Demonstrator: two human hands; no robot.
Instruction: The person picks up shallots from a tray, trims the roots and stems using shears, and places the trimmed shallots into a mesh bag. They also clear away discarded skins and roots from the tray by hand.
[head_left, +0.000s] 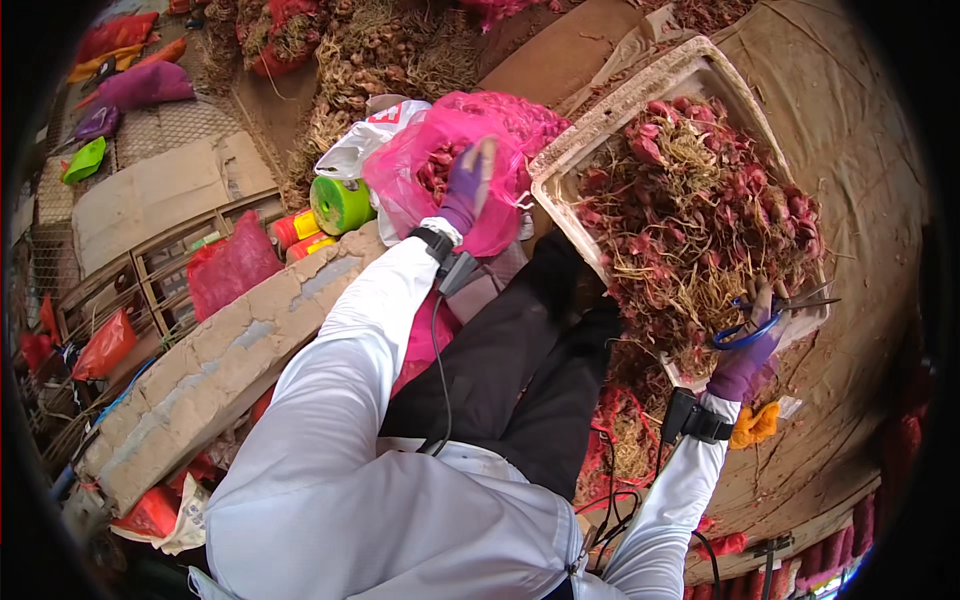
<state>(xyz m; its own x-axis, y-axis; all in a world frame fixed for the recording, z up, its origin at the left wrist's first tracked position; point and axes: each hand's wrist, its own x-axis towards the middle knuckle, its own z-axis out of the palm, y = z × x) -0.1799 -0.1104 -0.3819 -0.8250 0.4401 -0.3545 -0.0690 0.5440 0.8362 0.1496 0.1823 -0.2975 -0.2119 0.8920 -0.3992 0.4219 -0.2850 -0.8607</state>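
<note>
My left hand (470, 182), in a purple glove with pale fingertips, is at the mouth of a pink mesh bag (409, 169). Shallots (437, 174) show inside the bag beside it. Blur hides whether its fingers hold anything. Over the near right corner of a white foam box (559, 161), my right hand (750, 337) grips scissors (742, 336) with blue handles, blades pointing right. Dry-rooted red shallots (697, 217) are heaped in the box and spill over its near side.
Left of the bag are a white plastic bag (367, 142) and a green roll (341, 204). A worn, padded beam (240, 341) runs along my left side. Bundled shallots (382, 60) lie at the back. An orange cloth (755, 426) is near my right wrist, where cables hang.
</note>
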